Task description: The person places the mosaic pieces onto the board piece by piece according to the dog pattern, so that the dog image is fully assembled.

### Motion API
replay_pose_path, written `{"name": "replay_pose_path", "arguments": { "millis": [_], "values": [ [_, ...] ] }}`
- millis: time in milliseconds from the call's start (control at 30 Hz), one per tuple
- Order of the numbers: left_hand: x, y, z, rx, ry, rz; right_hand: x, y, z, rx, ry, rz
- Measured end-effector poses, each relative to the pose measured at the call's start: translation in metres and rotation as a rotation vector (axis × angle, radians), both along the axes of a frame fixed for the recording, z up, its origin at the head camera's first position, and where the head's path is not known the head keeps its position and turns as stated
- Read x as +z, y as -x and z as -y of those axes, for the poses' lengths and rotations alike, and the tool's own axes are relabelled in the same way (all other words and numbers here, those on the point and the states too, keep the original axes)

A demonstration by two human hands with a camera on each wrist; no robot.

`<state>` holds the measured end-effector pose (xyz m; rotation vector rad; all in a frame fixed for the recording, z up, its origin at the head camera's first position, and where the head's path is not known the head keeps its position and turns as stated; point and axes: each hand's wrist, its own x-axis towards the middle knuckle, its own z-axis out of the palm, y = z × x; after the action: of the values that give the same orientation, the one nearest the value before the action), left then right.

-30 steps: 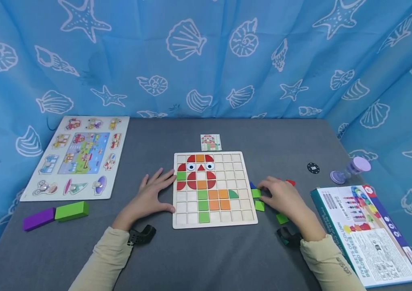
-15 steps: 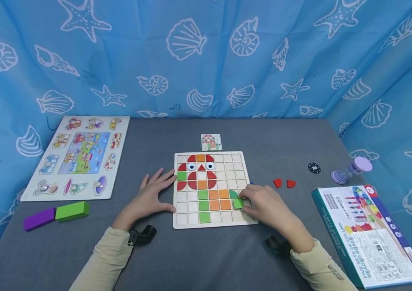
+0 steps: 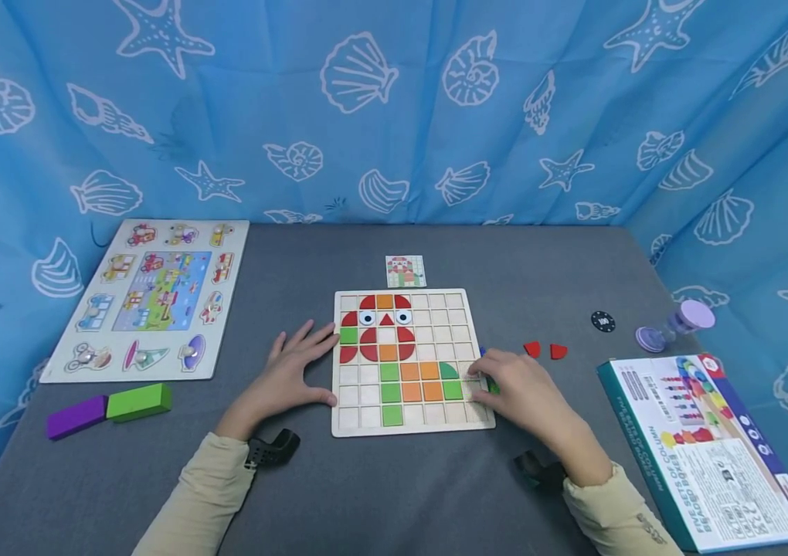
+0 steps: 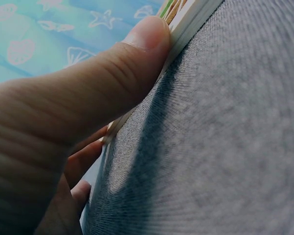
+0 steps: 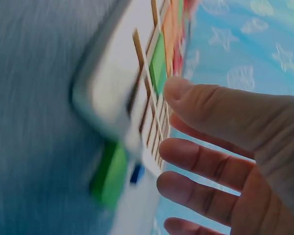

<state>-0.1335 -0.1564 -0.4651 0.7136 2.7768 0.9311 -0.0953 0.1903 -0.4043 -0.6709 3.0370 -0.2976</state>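
A wooden grid board (image 3: 436, 426) lies mid-table, with red, orange and green tiles forming a figure and two eye tiles. My left hand (image 3: 287, 376) is spread at its left edge; in the left wrist view the thumb (image 4: 142, 41) touches the board's side. Over the right edge hovers my right hand (image 3: 522, 386), fingers loosely bent with nothing between them. Just left of its fingertips, a green square tile (image 3: 453, 390) sits in the grid under a green quarter-round tile (image 3: 448, 371). Loose green (image 5: 110, 174) and blue (image 5: 137, 173) pieces lie beside the board, partly hidden by this hand in the head view.
Two red pieces (image 3: 531, 350) lie right of the board, and a small picture card (image 3: 405, 271) behind it. Farther right are a black disc (image 3: 602, 321), a purple sand timer (image 3: 675, 326) and a box (image 3: 721, 463). A peg puzzle (image 3: 230, 309) and purple and green blocks (image 3: 138, 402) are at left.
My right hand has carried a green square from beside the board into the grid, let it go and drawn back rightward. My left hand has stayed in place.
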Motion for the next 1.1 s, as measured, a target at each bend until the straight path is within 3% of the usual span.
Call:
{"name": "replay_pose_path", "arguments": {
  "millis": [200, 467, 733, 833, 967, 1100],
  "values": [
    [0.000, 0.000, 0.000, -0.003, 0.007, 0.002, -0.002, -0.008, -0.027, -0.091, -0.008, 0.038],
    [0.001, 0.000, 0.000, -0.001, 0.011, 0.006, -0.014, -0.011, -0.035, -0.092, 0.014, 0.049],
    [0.000, -0.001, 0.000, -0.004, 0.008, 0.002, -0.011, -0.015, -0.028, -0.097, 0.064, 0.030],
    [-0.001, 0.000, -0.001, -0.004, 0.008, 0.005, -0.009, -0.018, -0.020, -0.076, 0.082, 0.031],
    [-0.001, 0.000, 0.000, -0.002, 0.006, 0.004, -0.010, -0.023, -0.006, 0.012, 0.106, 0.034],
    [-0.002, 0.000, 0.000, 0.000, 0.010, -0.002, -0.014, -0.025, 0.005, 0.079, 0.085, -0.034]
  ]
}}
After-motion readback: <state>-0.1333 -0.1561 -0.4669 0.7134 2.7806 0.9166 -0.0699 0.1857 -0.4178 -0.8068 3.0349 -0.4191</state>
